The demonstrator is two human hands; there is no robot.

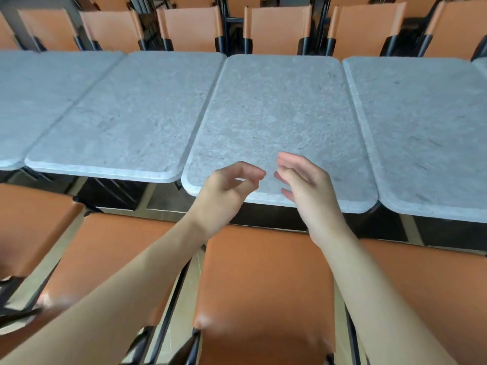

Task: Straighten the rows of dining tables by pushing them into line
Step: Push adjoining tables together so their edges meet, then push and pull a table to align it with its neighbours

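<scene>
A row of grey stone-look dining tables runs across the view. The middle table (276,114) sticks out toward me, its near edge closer than that of the table to its left (126,114). Another table (427,127) stands to its right with a thin gap between them. My left hand (224,193) hovers over the middle table's near edge, fingers loosely curled and holding nothing. My right hand (303,180) hovers beside it, palm turned inward, fingers relaxed, not touching the table.
Orange-brown chairs with black frames line the far side (276,25). More orange chairs stand on the near side, one directly under my arms (263,285) and one to its left (110,254). A further table (31,96) lies at the far left.
</scene>
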